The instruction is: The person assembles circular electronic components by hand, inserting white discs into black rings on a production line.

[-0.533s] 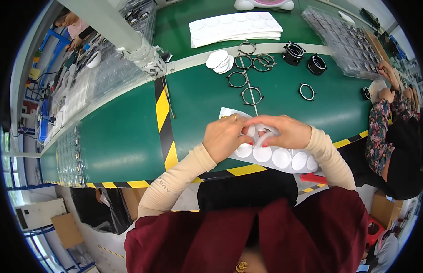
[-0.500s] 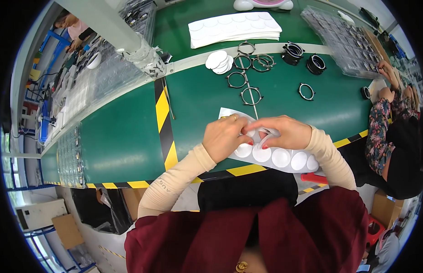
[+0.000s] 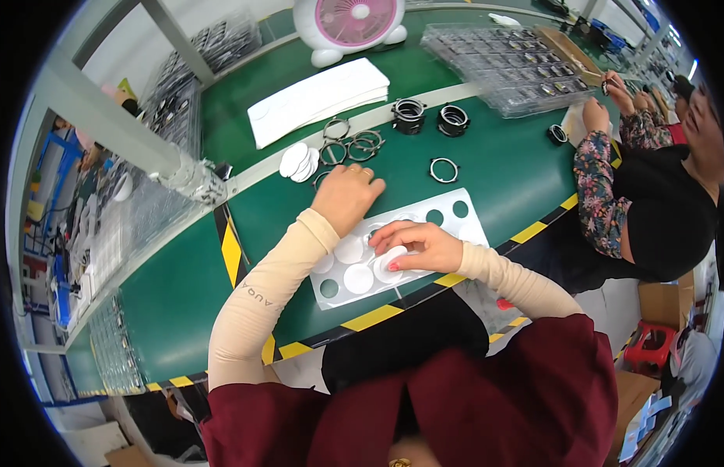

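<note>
A white sheet with round cut-outs [image 3: 463,227] lies on the green table in front of me, several of its circles gone and green showing through. Over it, my right hand [image 3: 428,247] pinches a white round disc [image 3: 391,265] between thumb and fingers. My left hand [image 3: 348,196] is beyond the sheet's far left side, over the thin dark rings [image 3: 333,153], partly covering one of them. Its fingertips are mostly hidden, so its grip does not show. A small pile of white discs [image 3: 298,162] lies just left of the rings.
A stack of white sheets [image 3: 319,101] lies behind the rings. Thicker black rings [image 3: 409,117] and a single ring [image 3: 444,170] stand to the right. Further off are a pink-white fan [image 3: 354,23] and a clear parts tray [image 3: 510,70]. A co-worker's arm [image 3: 599,187] is at right.
My hands have parted: the left has gone to the rings, while the right now holds a disc over the sheet. The sheet now lies flat with open holes. The view has shifted right.
</note>
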Demonstrator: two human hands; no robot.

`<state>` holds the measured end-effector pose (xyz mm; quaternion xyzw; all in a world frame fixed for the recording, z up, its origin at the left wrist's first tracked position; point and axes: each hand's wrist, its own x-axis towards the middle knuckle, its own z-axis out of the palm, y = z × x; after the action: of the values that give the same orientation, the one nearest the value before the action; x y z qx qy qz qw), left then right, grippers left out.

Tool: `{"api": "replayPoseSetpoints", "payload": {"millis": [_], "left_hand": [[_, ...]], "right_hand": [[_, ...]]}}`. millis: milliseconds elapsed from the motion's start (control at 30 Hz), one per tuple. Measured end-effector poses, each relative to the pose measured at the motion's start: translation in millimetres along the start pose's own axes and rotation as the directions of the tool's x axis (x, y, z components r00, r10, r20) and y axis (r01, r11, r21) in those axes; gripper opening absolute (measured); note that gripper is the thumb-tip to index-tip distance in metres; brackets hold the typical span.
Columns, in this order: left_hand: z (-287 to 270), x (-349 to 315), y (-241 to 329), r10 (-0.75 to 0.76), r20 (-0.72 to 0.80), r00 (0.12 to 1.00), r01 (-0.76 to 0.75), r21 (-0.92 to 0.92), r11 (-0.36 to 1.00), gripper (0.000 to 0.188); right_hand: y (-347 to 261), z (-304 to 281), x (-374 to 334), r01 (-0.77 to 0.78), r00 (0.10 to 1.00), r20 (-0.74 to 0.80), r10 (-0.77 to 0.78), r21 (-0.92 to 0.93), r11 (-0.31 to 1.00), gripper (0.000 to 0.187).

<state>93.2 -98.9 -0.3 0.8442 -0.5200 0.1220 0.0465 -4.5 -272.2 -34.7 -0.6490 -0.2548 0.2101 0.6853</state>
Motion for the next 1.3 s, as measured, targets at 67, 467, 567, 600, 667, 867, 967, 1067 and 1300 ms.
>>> {"api": "replayPoseSetpoints", "payload": {"millis": [67, 467, 567, 600, 667, 867, 967, 1067, 1300], "left_hand": [[1, 0, -7, -0.055, 0.036, 0.998, 0.053, 0.045, 0.998, 0.011], [-25, -43, -26, -0.646, 0.233, 0.727, 0.567, -0.735, 0.372, 0.013], [-30, -59, -18, -0.471, 0.61, 0.637, 0.495, -0.792, -0.356, 0.011], [-26, -64, -13, -0.448, 0.596, 0.667, 0.367, -0.786, -0.498, 0.011], [-19, -74, -9, -0.399, 0.553, 0.731, 0.185, -0.725, -0.664, 0.02], [-12, -86, -2, -0.458, 0.406, 0.791, -0.173, -0.569, -0.804, 0.05], [-10, -77, -2, -0.445, 0.379, 0.811, -0.27, -0.433, -0.86, 0.064], [-6, -82, -5, -0.481, 0.337, 0.809, -0.341, -0.397, -0.852, 0.064], [-2, -91, -3, -0.496, 0.302, 0.814, -0.372, -0.385, -0.845, 0.063]], "right_hand": [[1, -2, 2, -0.003, 1.0, -0.018, 0.003, 0.004, 1.0, 0.021], [-42, -20, 102, 0.284, 0.882, -0.392, -0.263, -0.004, 0.959, 0.022], [-30, -20, 119, 0.253, 0.885, -0.418, -0.205, 0.063, 0.965, 0.021], [-25, -15, 124, 0.318, 0.855, -0.465, -0.229, 0.122, 0.94, 0.017], [-19, -8, 124, 0.321, 0.847, -0.485, -0.216, 0.144, 0.936, 0.017], [-15, 6, 120, 0.228, 0.869, -0.489, -0.076, 0.258, 0.939, 0.017], [-14, 5, 111, 0.145, 0.884, -0.466, 0.048, 0.371, 0.917, 0.02], [-16, 15, 113, 0.065, 0.897, -0.421, 0.136, 0.429, 0.901, 0.021], [-14, 20, 113, 0.014, 0.903, -0.399, 0.159, 0.399, 0.917, 0.023]]}}
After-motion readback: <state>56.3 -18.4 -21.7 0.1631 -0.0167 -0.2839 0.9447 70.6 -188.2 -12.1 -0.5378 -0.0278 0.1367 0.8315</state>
